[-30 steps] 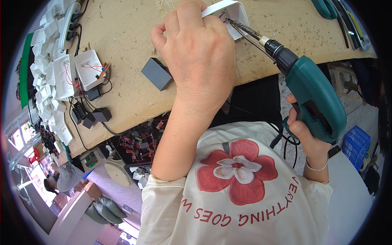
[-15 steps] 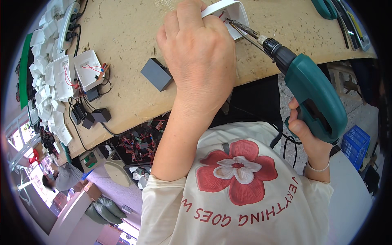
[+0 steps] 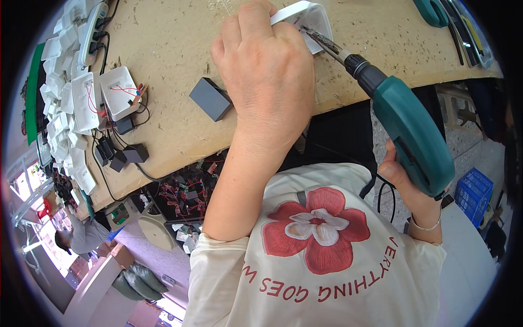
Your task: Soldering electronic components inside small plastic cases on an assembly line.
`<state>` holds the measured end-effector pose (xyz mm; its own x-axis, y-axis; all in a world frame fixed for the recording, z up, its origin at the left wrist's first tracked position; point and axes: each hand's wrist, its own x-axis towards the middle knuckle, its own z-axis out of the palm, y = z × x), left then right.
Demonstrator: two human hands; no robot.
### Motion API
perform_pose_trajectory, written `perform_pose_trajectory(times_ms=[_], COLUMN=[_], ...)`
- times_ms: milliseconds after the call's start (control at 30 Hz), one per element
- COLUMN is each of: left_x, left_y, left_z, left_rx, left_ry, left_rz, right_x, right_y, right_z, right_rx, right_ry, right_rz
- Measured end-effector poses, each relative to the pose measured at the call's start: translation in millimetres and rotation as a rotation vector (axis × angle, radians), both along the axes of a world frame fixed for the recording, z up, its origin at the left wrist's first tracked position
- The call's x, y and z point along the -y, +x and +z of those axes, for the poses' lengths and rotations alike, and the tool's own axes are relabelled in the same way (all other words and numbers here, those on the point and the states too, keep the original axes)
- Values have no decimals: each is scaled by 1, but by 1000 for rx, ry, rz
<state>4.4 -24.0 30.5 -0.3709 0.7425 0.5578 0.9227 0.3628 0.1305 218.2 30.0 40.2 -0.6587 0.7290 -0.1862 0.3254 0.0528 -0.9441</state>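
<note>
White box (image 3: 317,19) in pinch of left hand (image 3: 265,60), green tool (image 3: 412,128) in curled right hand (image 3: 402,175)

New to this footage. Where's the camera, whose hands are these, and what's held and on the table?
No machine here: these are a person's bare hands. A head-worn fisheye camera looks down, so straight edges bend near the rim. The left hand holds a white case; the right hand grips a green soldering tool, its tip inside that case. On the tan table lie a dark grey block, two open white cases with red wires, and a power strip.
</note>
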Motion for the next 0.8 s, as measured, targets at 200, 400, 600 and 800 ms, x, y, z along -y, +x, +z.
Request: perform_pose_trajectory(times_ms=[200, 400, 600, 800], left_x=[3, 5, 3, 5], left_y=[-3, 0, -1, -1], left_z=[-7, 3, 1, 1], left_rx=[-26, 138, 124, 131], left_ry=[66, -2, -3, 4], left_rz=[-26, 8, 8, 7], right_x=[-6, -7, -11, -8], right_y=[-9, -10, -7, -10], right_z=[2, 3, -1, 1], right_rx=[-61, 2, 11, -45], right_ry=[338, 558, 629, 561], right_rz=[210, 284, 334, 273])
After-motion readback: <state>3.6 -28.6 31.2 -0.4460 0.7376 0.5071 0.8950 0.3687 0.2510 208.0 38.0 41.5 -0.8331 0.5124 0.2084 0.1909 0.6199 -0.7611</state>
